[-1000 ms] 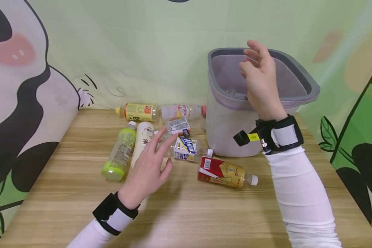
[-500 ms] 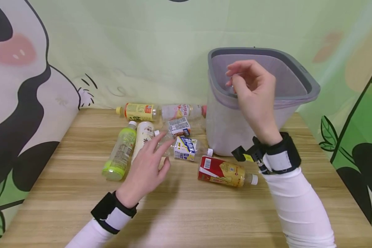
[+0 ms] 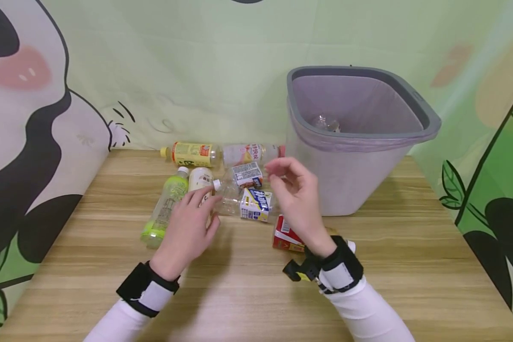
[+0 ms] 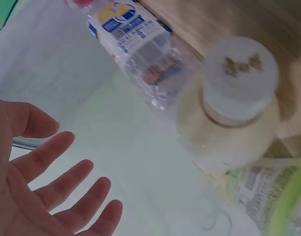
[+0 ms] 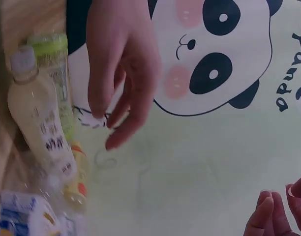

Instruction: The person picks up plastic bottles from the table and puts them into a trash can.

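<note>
My left hand [image 3: 184, 232] is above the white bottle [image 3: 201, 176] and the green-labelled bottle [image 3: 169, 199], fingers loosely bent and holding nothing. The left wrist view shows those fingers apart from the white bottle's cap [image 4: 241, 76]. Holding nothing, my right hand [image 3: 300, 202] hovers with bent fingers just right of a clear bottle with a blue-and-white label [image 3: 255, 205]. A second clear bottle [image 3: 247, 175] lies behind that one. Beneath the right wrist, a red-and-gold bottle [image 3: 284, 232] is partly hidden.
A grey-rimmed bin [image 3: 325, 183] with a purple liner stands at the right, a clear plastic piece [image 3: 326, 123] inside. Along the back wall lie a yellow-labelled bottle [image 3: 192, 154] and a pink-capped bottle [image 3: 242, 154]. Everything rests on a wooden table [image 3: 248, 289].
My right hand has come away from over the bin, moving left and down to the bottles. The left hand has shifted slightly left and toward me. The bottles on the table have stayed put.
</note>
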A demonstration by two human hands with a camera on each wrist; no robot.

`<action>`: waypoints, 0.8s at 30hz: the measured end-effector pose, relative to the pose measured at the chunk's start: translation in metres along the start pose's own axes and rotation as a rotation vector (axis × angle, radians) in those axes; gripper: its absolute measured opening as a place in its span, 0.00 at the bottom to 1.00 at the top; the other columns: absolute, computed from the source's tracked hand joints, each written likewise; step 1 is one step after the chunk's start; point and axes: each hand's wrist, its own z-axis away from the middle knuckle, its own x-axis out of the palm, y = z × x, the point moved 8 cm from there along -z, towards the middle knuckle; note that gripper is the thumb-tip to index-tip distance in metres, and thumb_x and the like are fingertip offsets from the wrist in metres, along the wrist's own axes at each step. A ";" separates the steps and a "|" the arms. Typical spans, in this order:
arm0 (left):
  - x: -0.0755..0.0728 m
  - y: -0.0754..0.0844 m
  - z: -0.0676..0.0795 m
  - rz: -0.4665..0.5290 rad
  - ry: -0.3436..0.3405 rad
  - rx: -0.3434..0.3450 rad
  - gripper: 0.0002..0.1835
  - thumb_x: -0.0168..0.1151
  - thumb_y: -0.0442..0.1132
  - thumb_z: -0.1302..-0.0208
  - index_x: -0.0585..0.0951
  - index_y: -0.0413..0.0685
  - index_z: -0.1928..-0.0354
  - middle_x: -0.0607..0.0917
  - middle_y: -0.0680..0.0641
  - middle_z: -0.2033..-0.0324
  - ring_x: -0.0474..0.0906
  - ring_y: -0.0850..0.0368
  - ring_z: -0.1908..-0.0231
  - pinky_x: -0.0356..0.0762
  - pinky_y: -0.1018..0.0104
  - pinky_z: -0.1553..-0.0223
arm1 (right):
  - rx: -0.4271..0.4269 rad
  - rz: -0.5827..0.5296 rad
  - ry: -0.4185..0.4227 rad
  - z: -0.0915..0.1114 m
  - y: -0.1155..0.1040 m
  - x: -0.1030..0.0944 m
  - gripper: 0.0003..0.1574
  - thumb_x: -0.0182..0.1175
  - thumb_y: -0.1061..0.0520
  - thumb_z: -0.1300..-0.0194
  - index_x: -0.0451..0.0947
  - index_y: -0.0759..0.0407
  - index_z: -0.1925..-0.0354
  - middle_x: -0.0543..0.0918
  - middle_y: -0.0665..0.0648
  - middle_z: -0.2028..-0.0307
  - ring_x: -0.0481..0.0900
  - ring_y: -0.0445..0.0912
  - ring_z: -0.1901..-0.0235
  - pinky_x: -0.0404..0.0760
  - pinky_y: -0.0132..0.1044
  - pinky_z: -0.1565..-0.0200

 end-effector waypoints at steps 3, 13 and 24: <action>0.002 -0.009 0.001 -0.028 -0.001 -0.020 0.17 0.59 0.37 0.43 0.79 0.43 0.50 0.75 0.39 0.44 0.70 0.38 0.47 0.73 0.41 0.55 | 0.121 -0.069 -0.006 0.013 0.024 0.015 0.15 0.49 0.75 0.41 0.73 0.72 0.55 0.77 0.66 0.58 0.78 0.51 0.59 0.79 0.35 0.55; 0.003 -0.040 0.009 -0.086 -0.028 -0.077 0.19 0.59 0.38 0.43 0.78 0.40 0.49 0.74 0.35 0.45 0.69 0.34 0.47 0.71 0.36 0.54 | 0.438 -0.267 -0.019 0.046 0.085 0.052 0.23 0.48 0.71 0.40 0.66 0.72 0.44 0.70 0.69 0.48 0.72 0.64 0.49 0.77 0.44 0.51; -0.001 -0.081 0.006 -0.195 -0.162 -0.158 0.27 0.60 0.41 0.43 0.72 0.40 0.41 0.70 0.31 0.42 0.68 0.27 0.48 0.68 0.30 0.54 | 0.572 -0.328 0.000 0.068 0.113 0.075 0.27 0.46 0.70 0.38 0.62 0.68 0.39 0.68 0.70 0.45 0.70 0.61 0.47 0.77 0.43 0.48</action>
